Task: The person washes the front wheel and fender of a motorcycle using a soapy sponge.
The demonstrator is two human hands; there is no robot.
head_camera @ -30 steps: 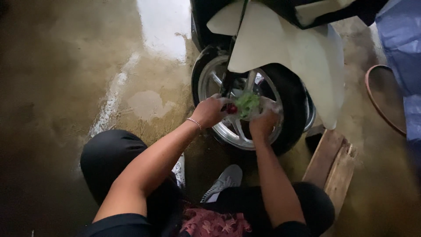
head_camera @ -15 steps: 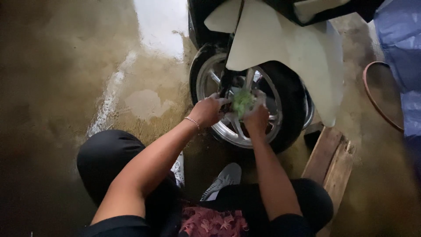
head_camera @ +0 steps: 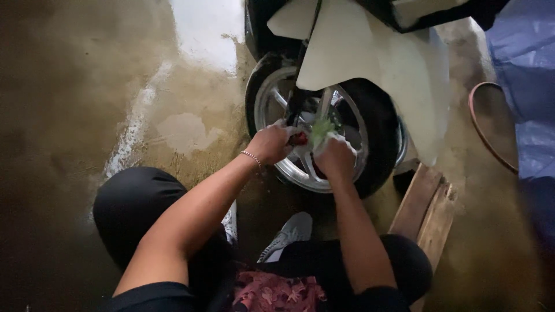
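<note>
Wet concrete floor [head_camera: 87,86]. Both hands have crept leftward across the silver spoked scooter wheel [head_camera: 300,173]: right hand [head_camera: 334,157] gripping a green scouring pad [head_camera: 321,130], left hand [head_camera: 270,143] closed at the hub.

Wet concrete floor [head_camera: 75,86], brown and mottled, with a bright glare patch [head_camera: 205,26] at top centre. Pale streak [head_camera: 136,130] running down from that glare toward lower left; lighter blotch [head_camera: 185,132] just beside it. Cream fender panel [head_camera: 376,63] overhanging from above. Wooden planks [head_camera: 428,211] lying flat on the floor at lower right, slanted. Hose loop [head_camera: 491,136], reddish-brown, curved on the floor near the right edge. Blue tarp [head_camera: 529,63] along the far right, upper corner. Grey sneaker [head_camera: 289,234] on the floor at lower centre. Thin bracelet [head_camera: 251,157] on one wrist.
</note>
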